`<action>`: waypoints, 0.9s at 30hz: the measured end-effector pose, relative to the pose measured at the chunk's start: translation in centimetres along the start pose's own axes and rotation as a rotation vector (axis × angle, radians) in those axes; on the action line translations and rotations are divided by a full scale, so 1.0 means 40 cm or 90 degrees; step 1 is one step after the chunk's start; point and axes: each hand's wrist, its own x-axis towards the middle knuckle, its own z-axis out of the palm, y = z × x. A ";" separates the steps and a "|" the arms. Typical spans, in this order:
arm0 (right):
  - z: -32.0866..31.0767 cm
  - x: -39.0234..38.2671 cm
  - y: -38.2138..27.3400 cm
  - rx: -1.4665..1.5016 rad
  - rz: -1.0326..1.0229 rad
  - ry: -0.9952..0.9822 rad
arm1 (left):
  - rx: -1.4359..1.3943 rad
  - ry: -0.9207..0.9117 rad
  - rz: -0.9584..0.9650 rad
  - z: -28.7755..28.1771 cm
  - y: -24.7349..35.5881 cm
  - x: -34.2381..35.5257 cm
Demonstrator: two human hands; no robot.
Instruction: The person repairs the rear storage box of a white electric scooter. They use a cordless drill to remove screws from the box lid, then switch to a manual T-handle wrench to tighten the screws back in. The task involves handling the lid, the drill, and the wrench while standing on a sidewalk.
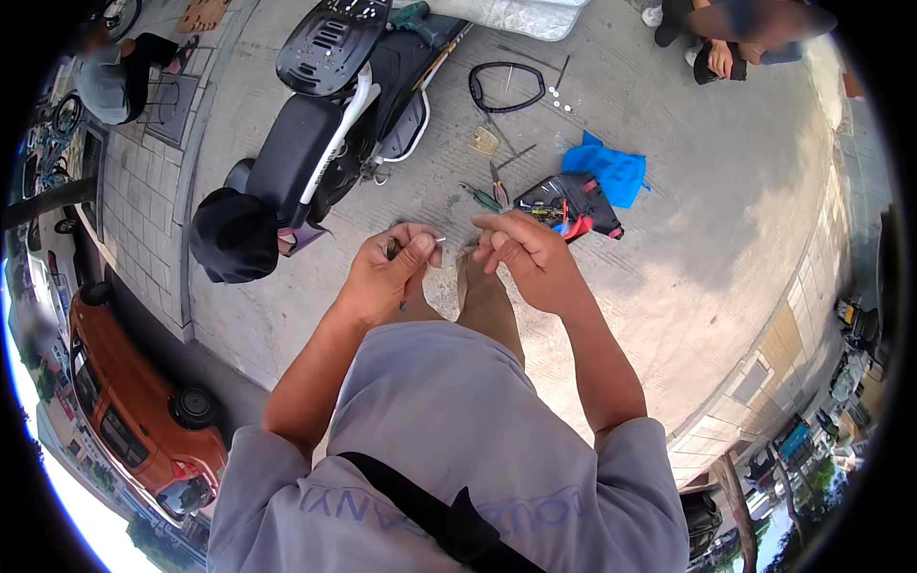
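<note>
My left hand [390, 270] is closed, with a small, thin, silvery screw-like piece [439, 239] pinched between thumb and forefinger. Something dark shows between its fingers, too hidden to name. A short way to the right, my right hand [527, 256] is held with curled fingers, the thumb against the forefinger. Whatever it may hold is too small or hidden to make out. The hands are apart, above my knees. Just beyond the right hand lie an open black tool bag [594, 212] full of tools, orange-handled pliers [499, 184] and green-handled pliers [480, 197].
A scooter with a black seat [298, 143] stands at left, small parts on its black rack [330, 48], a teal power drill [417, 21] beside it. A black cap [234, 235] rests at its end. Beyond lie a blue cloth [608, 169] and a black ring-shaped frame [506, 88]. Two people sit nearby.
</note>
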 end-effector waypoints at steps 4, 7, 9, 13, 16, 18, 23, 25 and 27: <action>0.185 -0.029 -0.126 0.233 -0.003 0.149 | -0.050 -0.025 0.106 -0.023 0.075 -0.138; 0.308 0.000 -0.169 0.240 -0.090 0.125 | -0.014 -0.029 0.152 -0.107 0.105 -0.231; 0.390 0.017 -0.176 0.247 -0.121 0.117 | -0.022 -0.031 0.176 -0.164 0.117 -0.289; 0.534 0.064 -0.207 0.249 -0.205 0.039 | -0.067 -0.037 0.296 -0.274 0.116 -0.354; 0.615 0.068 -0.253 0.217 -0.177 0.009 | -0.102 -0.031 0.310 -0.351 0.128 -0.426; 0.653 0.074 -0.284 0.142 -0.167 -0.011 | -0.107 -0.038 0.323 -0.394 0.129 -0.459; 0.684 0.091 -0.296 0.014 -0.239 -0.059 | -0.077 -0.046 0.352 -0.451 0.118 -0.491; 0.692 0.089 -0.314 -0.016 -0.257 -0.062 | -0.100 -0.038 0.368 -0.450 0.112 -0.496; 0.694 0.078 -0.340 0.009 -0.210 -0.071 | -0.108 -0.036 0.376 -0.442 0.112 -0.498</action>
